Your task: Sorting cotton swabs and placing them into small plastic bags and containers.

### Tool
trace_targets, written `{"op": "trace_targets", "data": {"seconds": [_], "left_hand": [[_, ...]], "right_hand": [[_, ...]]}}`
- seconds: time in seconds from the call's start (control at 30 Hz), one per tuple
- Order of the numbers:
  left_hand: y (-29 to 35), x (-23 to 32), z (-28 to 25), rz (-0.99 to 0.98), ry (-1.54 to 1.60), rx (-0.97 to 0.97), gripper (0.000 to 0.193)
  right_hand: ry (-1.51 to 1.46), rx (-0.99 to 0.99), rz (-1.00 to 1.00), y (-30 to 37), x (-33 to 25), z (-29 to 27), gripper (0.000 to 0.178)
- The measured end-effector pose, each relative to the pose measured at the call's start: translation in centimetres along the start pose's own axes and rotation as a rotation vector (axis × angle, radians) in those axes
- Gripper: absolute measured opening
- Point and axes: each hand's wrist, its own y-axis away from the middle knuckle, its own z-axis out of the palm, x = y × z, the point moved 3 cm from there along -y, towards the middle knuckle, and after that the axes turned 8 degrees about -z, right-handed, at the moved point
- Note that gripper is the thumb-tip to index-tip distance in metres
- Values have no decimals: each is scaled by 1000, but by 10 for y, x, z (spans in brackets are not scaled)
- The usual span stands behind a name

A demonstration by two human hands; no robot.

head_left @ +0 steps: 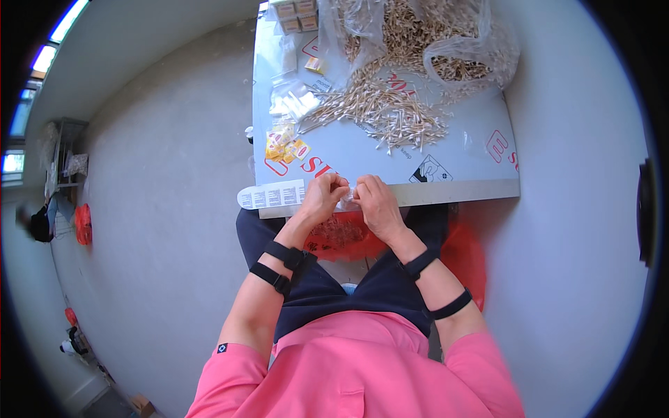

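Observation:
At the table's near edge, my left hand (322, 198) and my right hand (377, 204) meet around a small clear plastic bag (347, 202). The fingers of both are closed in a pinch on it; what is inside the bag is too small to make out. Just left of my left hand lies a white strip of printed labels (273, 195). Beyond it is a little heap of yellow-and-white paper cards (284, 148). Loose cotton swabs (394, 115) with wooden sticks spread over the table's middle, past my hands.
A large clear bag (503, 59) spills more swabs at the back of the table (474, 150). Small clear bags (296, 101) and stacked boxes (296, 15) stand back left. Red plastic bags (467, 261) hang below the near edge. A wire rack (66, 157) is far left.

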Motion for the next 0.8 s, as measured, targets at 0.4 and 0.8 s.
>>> {"op": "trace_targets", "data": {"seconds": [0.4, 0.8], "left_hand": [[34, -41, -26, -149, 141, 259, 28], [50, -29, -16, 61, -52, 145, 81]], "right_hand": [[112, -31, 108, -14, 2, -12, 12], [4, -63, 199, -8, -3, -10, 16]]}}
